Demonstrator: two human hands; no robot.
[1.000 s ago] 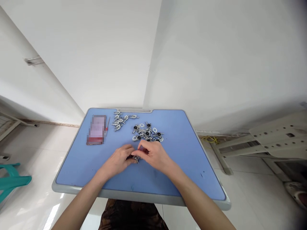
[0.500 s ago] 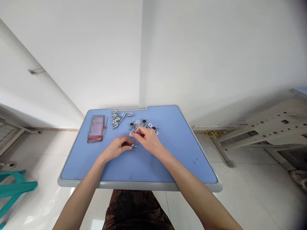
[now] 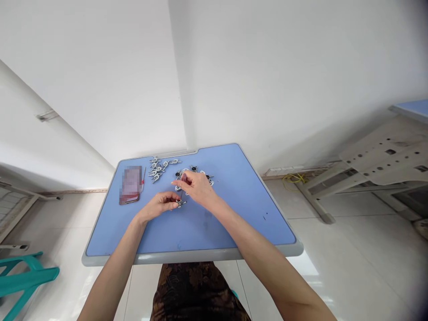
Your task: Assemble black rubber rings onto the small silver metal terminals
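My left hand [image 3: 161, 205] pinches a small metal part [image 3: 181, 203] above the blue tabletop [image 3: 207, 232]. My right hand [image 3: 194, 186] grips the handle of a thin screwdriver [image 3: 182, 195], whose shaft points down to that part. Behind my right hand lie several metal pieces with black round knobs [image 3: 194, 168], partly hidden by the hand. Another group of silver metal parts [image 3: 156, 169] lies at the back left of the table.
A phone [image 3: 131, 185] lies on the left side of the table, with a thin red-and-white tool [image 3: 143, 179] beside it. A teal stool [image 3: 30, 276] stands at lower left. At right are a beige table frame [image 3: 381, 156] and a yellow cable [image 3: 294, 178].
The view has shifted and tilted slightly. My right hand has risen a little off the metal part, and more of the thin shaft shows. My left hand still holds the part.
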